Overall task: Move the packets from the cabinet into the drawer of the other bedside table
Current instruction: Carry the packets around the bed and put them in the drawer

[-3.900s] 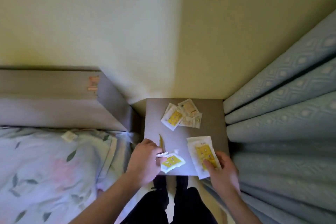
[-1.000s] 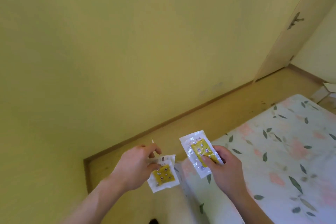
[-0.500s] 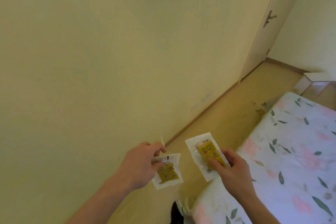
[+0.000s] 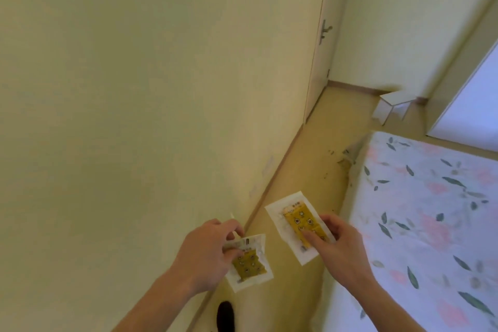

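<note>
View swung along bed [image 4: 431, 224]; left hand [image 4: 204, 253] pinches small packet [image 4: 249, 261], right hand [image 4: 342, 248] pinches long packet [image 4: 299, 226]. Thin fingertip grips could slip mid-walk.

Pale yellow wall [image 4: 121, 89], closed door [image 4: 320, 48], wood floor [image 4: 318, 170], floral bed [image 4: 431, 210] at rt

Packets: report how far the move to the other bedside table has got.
Done: two packets are picked up. In hand: the left hand pinches the smaller packet and the right hand pinches the larger packet, carried along the floor between wall and bed. Left: no bedside table or drawer is in view, so reaching it and putting the packets in the drawer remain.
</note>
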Available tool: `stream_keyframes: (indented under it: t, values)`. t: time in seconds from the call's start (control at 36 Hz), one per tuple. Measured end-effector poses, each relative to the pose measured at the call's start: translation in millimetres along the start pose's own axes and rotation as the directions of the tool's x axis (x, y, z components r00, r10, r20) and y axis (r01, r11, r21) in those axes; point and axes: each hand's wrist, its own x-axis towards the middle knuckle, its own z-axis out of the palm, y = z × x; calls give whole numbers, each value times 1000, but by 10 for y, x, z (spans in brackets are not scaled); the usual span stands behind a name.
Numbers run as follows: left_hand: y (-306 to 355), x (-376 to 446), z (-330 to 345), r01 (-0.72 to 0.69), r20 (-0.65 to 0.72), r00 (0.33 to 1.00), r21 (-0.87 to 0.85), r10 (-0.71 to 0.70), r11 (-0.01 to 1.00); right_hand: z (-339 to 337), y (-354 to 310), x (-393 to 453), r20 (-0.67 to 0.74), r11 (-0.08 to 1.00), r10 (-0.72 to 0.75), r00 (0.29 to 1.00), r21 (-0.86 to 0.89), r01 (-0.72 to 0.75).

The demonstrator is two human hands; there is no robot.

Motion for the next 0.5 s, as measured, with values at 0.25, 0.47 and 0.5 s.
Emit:
stream_keyframes:
  t: [0.25,0.47,0.5]
  values:
    - [-272,1436,-286,-203,63,977,-12,203,979,328,-193,839,-203,997,80,976,22,-78]
    - [134,2549,-458,-429,143,889,-77,436,900,88,-317,1137,-484,989,146,863,91,-116]
    - [217,2683,-478,-451,146,876,-92,460,888,29,-325,1168,-510,987,159,845,106,-122]
